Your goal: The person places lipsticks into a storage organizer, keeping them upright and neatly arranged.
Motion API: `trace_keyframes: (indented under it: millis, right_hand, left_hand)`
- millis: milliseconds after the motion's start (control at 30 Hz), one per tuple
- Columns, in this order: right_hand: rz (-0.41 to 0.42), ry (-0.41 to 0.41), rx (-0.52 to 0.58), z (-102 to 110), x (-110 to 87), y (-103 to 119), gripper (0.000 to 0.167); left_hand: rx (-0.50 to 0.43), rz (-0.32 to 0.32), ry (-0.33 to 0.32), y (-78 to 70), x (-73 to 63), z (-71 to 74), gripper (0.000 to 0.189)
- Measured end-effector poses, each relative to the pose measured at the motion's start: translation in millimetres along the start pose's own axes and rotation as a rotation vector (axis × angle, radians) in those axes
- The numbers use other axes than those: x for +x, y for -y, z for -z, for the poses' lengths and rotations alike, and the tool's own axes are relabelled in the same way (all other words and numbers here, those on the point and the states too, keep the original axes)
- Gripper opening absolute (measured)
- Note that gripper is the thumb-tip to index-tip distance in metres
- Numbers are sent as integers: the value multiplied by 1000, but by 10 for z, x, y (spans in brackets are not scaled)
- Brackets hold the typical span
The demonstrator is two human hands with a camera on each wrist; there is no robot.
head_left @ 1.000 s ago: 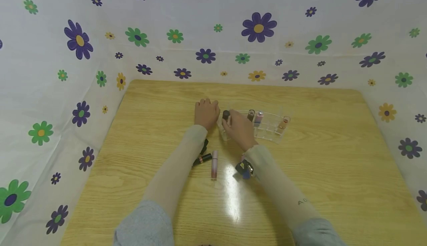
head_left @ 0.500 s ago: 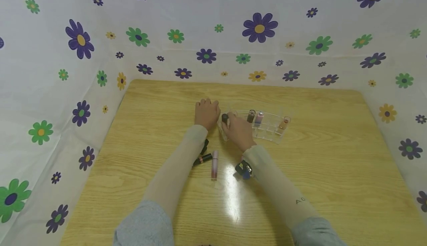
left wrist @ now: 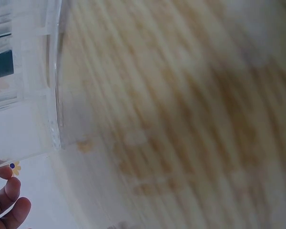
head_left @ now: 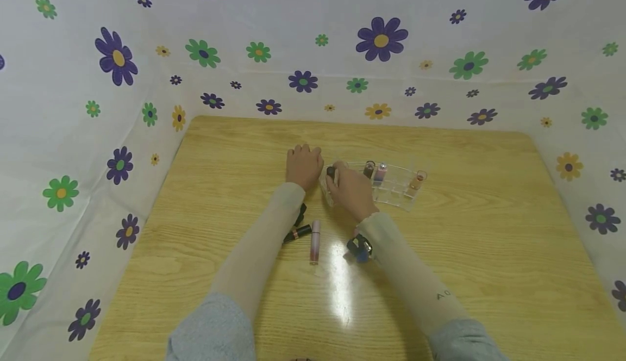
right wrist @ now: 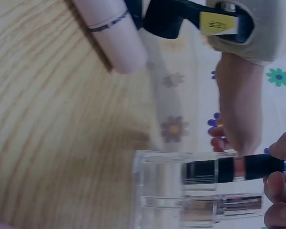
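My right hand (head_left: 354, 191) pinches a black lipstick tube with a pinkish band (right wrist: 231, 169) between thumb and fingers. The tube stands in a compartment at the left end of a clear lipstick organizer (head_left: 391, 192). Beside it, another tube (right wrist: 243, 205) sits in the organizer. My left hand (head_left: 304, 168), fingers curled, holds the organizer's left end; its fingertips (left wrist: 12, 191) show by the clear edge in the left wrist view, but the thumb's contact is hidden. Further right in the organizer stand a dark tube (head_left: 368, 169), a pink-and-blue one (head_left: 380, 173) and an amber one (head_left: 417, 180).
On the wooden table (head_left: 469, 187), a pink lip gloss tube (head_left: 315, 243) and a black lipstick (head_left: 297, 234) lie between the forearms. A black item (head_left: 300, 214) is partly under my left forearm. More tubes (head_left: 360, 248) lie by my right wrist. Flowered cloth (head_left: 332, 67) surrounds the table.
My right hand shifts very slightly to and fro at the organizer's left end, keeping hold of the lipstick. The left hand stays in place.
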State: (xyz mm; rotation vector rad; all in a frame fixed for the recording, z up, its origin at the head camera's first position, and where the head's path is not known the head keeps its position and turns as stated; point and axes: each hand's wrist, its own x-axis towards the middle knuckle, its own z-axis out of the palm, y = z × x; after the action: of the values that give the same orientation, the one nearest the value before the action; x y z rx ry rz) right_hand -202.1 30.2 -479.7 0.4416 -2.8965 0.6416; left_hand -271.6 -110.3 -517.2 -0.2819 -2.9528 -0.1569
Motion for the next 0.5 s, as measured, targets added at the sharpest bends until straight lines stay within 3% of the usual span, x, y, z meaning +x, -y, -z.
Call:
trace_keyframes:
  millis: [233, 500]
  right_hand:
    - [50, -77, 35, 118, -65, 39, 30]
    - [37, -48, 21, 168, -279, 82, 31]
  left_hand:
    - [18, 7, 12, 1, -19, 2, 33]
    - [14, -7, -10, 19, 4, -32, 34]
